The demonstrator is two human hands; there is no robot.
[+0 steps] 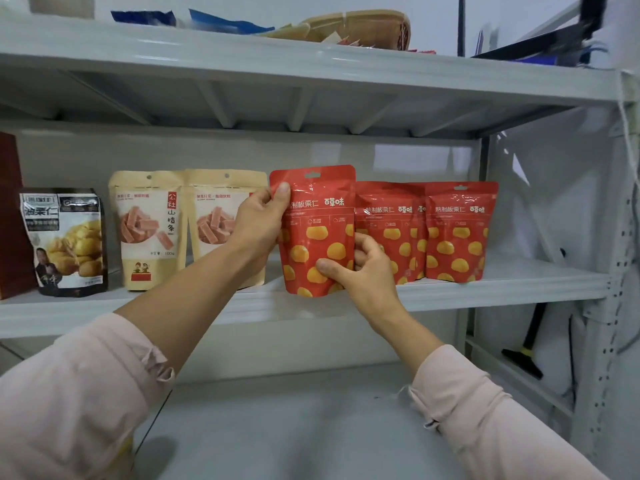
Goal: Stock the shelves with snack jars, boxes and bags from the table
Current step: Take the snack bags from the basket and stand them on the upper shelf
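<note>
I hold a red chestnut bag (317, 220) upright at the front of the middle shelf (502, 289). My left hand (259, 220) pinches its upper left corner, thumb on the front. My right hand (360, 268) grips its lower right edge. The bag's bottom hangs slightly over the shelf's front lip. Two more red chestnut bags (388, 230) (459, 233) stand to its right. Two beige hawthorn-stick bags (149, 230) (216, 216) stand to its left, the nearer one partly hidden by my left hand.
A dark chestnut bag (65, 240) and a brown box (10, 216) stand at the shelf's far left. The top shelf (311, 67) holds blue bags and a tan packet. A grey lower shelf (294, 410) lies below. The rack's upright post (616, 271) is at right.
</note>
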